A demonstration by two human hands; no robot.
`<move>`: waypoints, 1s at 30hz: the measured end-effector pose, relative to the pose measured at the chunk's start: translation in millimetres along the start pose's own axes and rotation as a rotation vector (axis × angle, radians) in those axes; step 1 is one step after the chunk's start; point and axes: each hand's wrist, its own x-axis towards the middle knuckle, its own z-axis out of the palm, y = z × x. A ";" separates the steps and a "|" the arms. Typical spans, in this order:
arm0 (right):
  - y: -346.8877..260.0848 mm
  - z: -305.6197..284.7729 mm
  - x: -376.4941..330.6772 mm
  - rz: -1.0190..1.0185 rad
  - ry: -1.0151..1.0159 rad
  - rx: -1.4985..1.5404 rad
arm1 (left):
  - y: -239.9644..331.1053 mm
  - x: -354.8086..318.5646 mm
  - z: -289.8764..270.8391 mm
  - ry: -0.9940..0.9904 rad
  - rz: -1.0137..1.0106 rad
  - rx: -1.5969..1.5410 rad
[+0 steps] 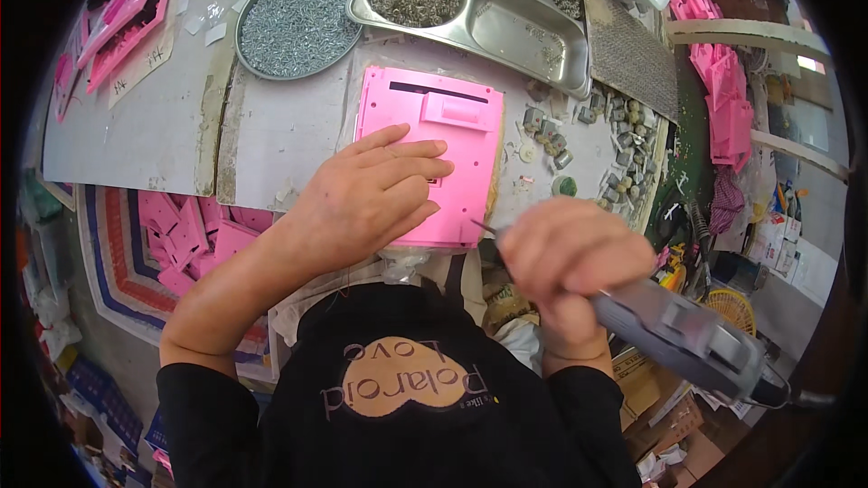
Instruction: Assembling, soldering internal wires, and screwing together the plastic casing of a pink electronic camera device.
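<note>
A pink rectangular plastic casing (466,171) lies on a padded, plastic-wrapped support at the table's near edge. It has a long dark slot near its far end and a raised block below that. My left hand (375,189) rests flat on its left side, fingers stretched out and a little apart. Slightly blurred, my right hand (574,257) is wrapped round a grey electric screwdriver (678,330). The thin bit points left at the casing's near right corner, close to a small hole; whether it touches I cannot tell.
A round tray (240,36) of small silver screws stands beyond the casing, beside a compartment metal tray (533,36) with more small metal parts. Small grey blocks (624,140) lie scattered at the right. Pink pieces fill a striped bag (117,280) at lower left; others hang at right (723,99).
</note>
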 end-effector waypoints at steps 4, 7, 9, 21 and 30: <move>24.2 6.7 6.0 0.008 -0.082 -0.163 | -3.8 -0.5 0.0 0.027 -0.013 -0.008; 23.2 6.5 6.4 0.081 -0.156 -0.253 | -5.8 -4.3 1.0 0.034 -0.014 -0.022; 19.2 -2.6 17.3 0.063 -0.152 -0.156 | -6.3 -2.3 1.0 0.027 0.013 -0.029; 39.5 -19.5 34.0 0.056 -0.080 -0.235 | -7.8 0.2 0.3 0.034 -0.004 -0.014; 29.4 -15.7 43.1 0.105 -0.060 0.039 | -8.1 1.8 -0.6 0.051 -0.014 -0.082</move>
